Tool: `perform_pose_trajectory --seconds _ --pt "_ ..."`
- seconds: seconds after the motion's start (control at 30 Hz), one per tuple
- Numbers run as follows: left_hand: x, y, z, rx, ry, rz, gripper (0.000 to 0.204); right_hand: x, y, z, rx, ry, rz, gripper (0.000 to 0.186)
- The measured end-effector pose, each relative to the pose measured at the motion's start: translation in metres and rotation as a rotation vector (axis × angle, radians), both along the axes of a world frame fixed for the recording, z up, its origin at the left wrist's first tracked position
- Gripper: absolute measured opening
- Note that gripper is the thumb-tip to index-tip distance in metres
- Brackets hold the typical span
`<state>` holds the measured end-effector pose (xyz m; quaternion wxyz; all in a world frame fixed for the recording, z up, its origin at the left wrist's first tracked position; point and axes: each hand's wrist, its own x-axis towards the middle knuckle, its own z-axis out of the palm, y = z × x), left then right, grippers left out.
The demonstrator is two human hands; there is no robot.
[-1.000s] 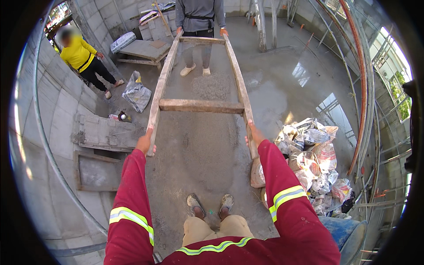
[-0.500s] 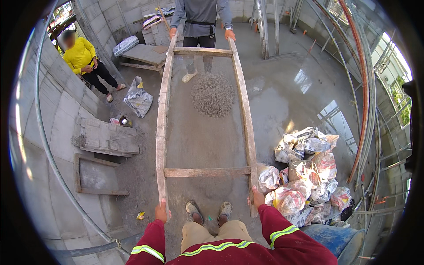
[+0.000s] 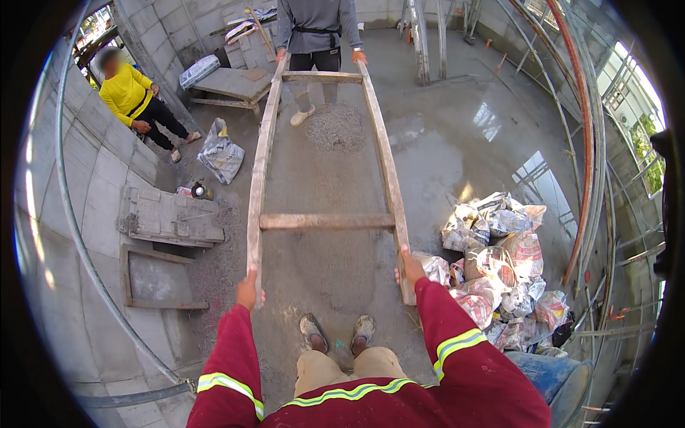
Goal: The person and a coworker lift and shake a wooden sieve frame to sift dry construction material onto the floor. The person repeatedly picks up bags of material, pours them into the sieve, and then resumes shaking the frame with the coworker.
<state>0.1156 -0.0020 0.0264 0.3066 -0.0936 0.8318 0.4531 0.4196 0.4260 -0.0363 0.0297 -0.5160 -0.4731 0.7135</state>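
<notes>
A long wooden frame (image 3: 327,222) with two crossbars stretches away in front of me; a fine mesh seems to span it, though this is hard to make out. My left hand (image 3: 248,291) is closed round the near end of its left rail. On the right rail's near end, my right hand (image 3: 411,269) is closed as well. A heap of coarse grey grit (image 3: 336,128) lies within the frame toward the far end. There a co-worker in a grey top (image 3: 314,28) holds both rails, one in each hand.
Filled sacks (image 3: 499,264) are piled to my right, beside a blue drum (image 3: 546,381). Wooden boards (image 3: 175,217) and a white sack (image 3: 221,153) lie on the left. A person in yellow (image 3: 128,89) stands by the left wall. Metal poles (image 3: 592,143) lean at the right.
Both my hands have pushed forward, and the near end of the wooden frame has moved away from me. The grit heap has shifted toward the co-worker and looks flatter.
</notes>
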Motion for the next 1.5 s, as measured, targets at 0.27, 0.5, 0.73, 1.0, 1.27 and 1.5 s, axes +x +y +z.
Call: perform_pose_trajectory --seconds 0.27,0.5,0.73,1.0,1.27,1.5 --pt "0.088 -0.048 -0.050 0.105 -0.095 0.043 0.087 0.083 -0.031 -0.033 -0.013 -0.041 -0.032 0.081" --pt "-0.037 0.057 0.052 0.023 -0.021 -0.019 0.098 -0.040 0.064 0.042 -0.012 -0.006 0.025 0.088" --pt "0.024 0.029 0.095 0.020 0.081 0.027 0.086 0.007 0.033 -0.009 -0.402 0.240 0.107 0.070" --pt "0.025 -0.108 0.147 -0.114 0.272 0.077 0.077 -0.019 -0.134 -0.008 -0.542 0.301 0.101 0.061" --pt "0.070 -0.030 -0.013 -0.040 0.103 -0.059 0.068 0.071 -0.020 0.026 -0.131 0.105 0.056 0.061" --pt "0.218 0.158 -0.050 0.494 -0.418 -0.211 0.054 0.205 0.156 0.221 0.286 -0.184 0.026 0.062"
